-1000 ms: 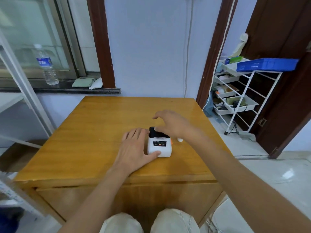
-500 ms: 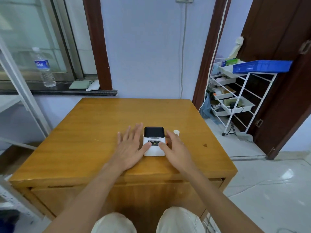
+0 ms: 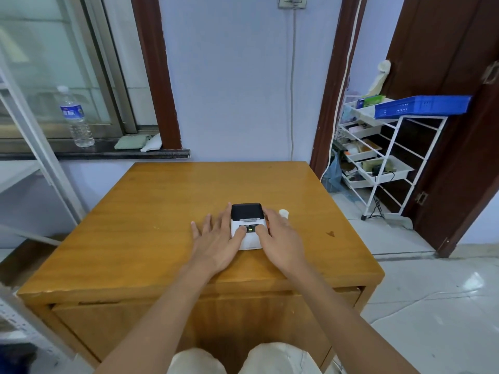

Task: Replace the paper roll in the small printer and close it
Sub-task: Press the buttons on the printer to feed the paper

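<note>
A small white printer (image 3: 247, 225) with a black lid lies flat on the wooden table (image 3: 162, 211), lid closed, a small green light showing on its front panel. My left hand (image 3: 216, 238) rests flat on the table against the printer's left side, thumb on its top face. My right hand (image 3: 280, 238) lies against the right side, thumb also on the top face. A small white paper roll (image 3: 284, 213) stands on the table just right of my right hand.
A white wire rack (image 3: 378, 163) with trays and a blue basket (image 3: 421, 105) stands to the right by a dark door. On the window sill at the left are a water bottle (image 3: 75, 117) and folded cloths (image 3: 135, 143). A metal shelf frame borders the table's left.
A second ago my right hand reached over the upright printer. The printer now lies flat, and both hands have settled at its sides with thumbs on top.
</note>
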`<state>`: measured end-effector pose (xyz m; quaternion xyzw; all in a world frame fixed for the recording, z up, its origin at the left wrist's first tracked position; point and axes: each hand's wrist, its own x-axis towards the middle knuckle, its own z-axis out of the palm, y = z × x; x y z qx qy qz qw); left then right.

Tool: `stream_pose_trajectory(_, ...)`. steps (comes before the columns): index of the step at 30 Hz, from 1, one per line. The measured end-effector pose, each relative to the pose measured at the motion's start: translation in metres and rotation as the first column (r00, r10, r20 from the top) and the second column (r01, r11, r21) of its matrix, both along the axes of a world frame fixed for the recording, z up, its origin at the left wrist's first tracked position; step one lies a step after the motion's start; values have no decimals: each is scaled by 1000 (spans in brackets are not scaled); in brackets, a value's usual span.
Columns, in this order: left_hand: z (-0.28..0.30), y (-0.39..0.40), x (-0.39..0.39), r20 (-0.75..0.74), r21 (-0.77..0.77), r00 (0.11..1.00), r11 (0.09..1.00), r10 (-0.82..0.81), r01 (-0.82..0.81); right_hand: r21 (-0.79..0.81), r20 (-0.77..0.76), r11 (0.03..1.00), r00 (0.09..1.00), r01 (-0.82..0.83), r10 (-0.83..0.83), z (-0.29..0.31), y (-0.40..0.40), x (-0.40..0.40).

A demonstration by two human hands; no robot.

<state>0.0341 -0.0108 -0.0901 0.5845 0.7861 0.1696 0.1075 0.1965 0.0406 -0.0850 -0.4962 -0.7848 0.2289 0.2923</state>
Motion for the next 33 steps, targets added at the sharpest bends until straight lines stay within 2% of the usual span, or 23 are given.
stream_pose_trajectory(10,-7,3,-5,29,27,1000,1000,8,-9,-39,-95,999,995,-33,29,-15,12,1)
stream_pose_trajectory(21,-6,4,0,40,43,999,998,36,-38,-44,-51,999,999,-22,20,-13,10,0)
stream_pose_trajectory(33,-6,3,2,-4,53,1000,998,27,-27,-41,-83,999,996,-27,23,-16,12,5)
